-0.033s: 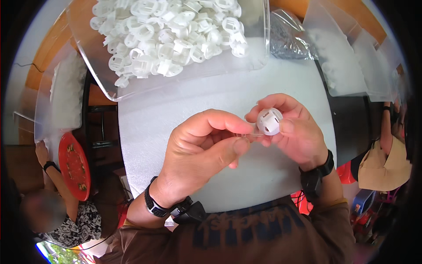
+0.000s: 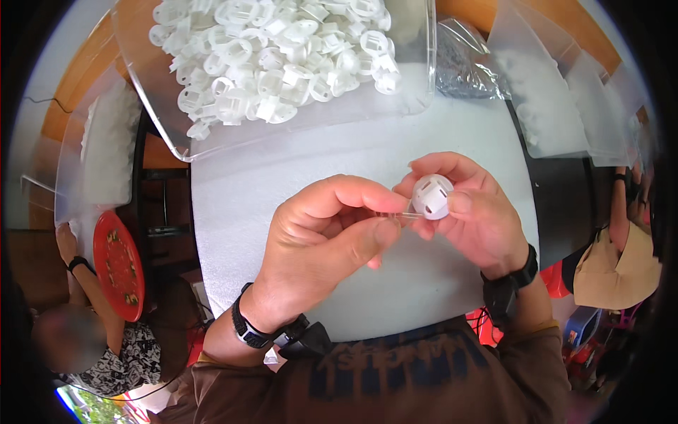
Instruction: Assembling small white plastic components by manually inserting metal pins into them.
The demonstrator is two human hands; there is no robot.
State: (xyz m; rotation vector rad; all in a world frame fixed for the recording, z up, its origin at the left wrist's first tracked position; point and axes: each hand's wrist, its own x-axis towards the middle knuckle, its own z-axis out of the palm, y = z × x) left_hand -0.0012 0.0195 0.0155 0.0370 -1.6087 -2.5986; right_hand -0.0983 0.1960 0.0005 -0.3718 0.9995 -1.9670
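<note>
My right hand (image 2: 482,215) grips a small round white plastic part (image 2: 431,197) between thumb and fingers. Rectangular slots and a raised block show on its upper face. My left hand (image 2: 321,244) pinches a thin, clear piece (image 2: 404,215) between thumb and index finger. Its slender end reaches the left edge of the white part; whether it sits inside or only touches, I cannot tell. My left fingers cover the rest of the clear piece. Both hands are held above a pale grey tabletop (image 2: 247,205).
Ahead stands a clear plastic bin (image 2: 166,134) heaped with similar white parts (image 2: 272,67). Beside it lies a clear bag with dark contents (image 2: 466,63). More translucent bins (image 2: 544,99) flank the table. At left, a person's arm (image 2: 99,293) is near a red tray (image 2: 119,265).
Both hands keep their grips. The picture has shifted very slightly, and a little more of the clear piece shows between my hands.
</note>
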